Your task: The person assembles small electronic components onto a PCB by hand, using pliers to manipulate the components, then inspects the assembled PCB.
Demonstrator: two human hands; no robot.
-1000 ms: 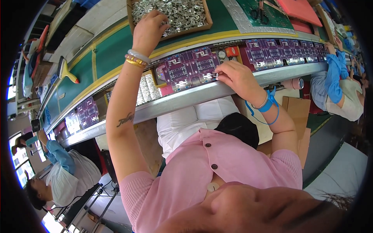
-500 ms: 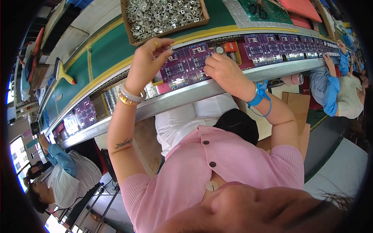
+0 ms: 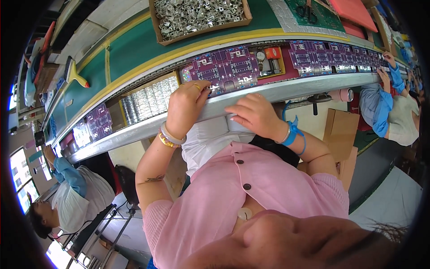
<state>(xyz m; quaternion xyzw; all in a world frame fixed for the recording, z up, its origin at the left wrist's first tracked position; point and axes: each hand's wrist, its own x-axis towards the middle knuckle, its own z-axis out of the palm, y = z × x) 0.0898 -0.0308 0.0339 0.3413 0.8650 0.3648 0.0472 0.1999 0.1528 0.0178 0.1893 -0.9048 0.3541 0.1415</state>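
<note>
A purple circuit board (image 3: 219, 71) lies in the line in front of me, with several small silvery metal pieces on it. At its near left corner my left hand (image 3: 187, 107) has thumb and fingers pinched together; whatever is between the fingertips is too small to make out. My right hand (image 3: 257, 114) hovers by the near metal rail (image 3: 286, 92), off the board, with its fingers loosely apart and nothing seen in them. Beyond the line, a cardboard box (image 3: 160, 33) holds a heap of similar small metal pieces.
More purple boards (image 3: 327, 58) run along the line to the right. Beside my board sit a round dial gauge (image 3: 260, 56) and a red-orange box (image 3: 272, 53). Scissors (image 3: 307, 12) lie at the far right, a yellow-handled brush (image 3: 77, 76) at the left. Co-workers sit on both sides.
My left hand has come down from above the board's far left to its near left corner. My right hand has drawn back off the board toward me, its fingers loosening.
</note>
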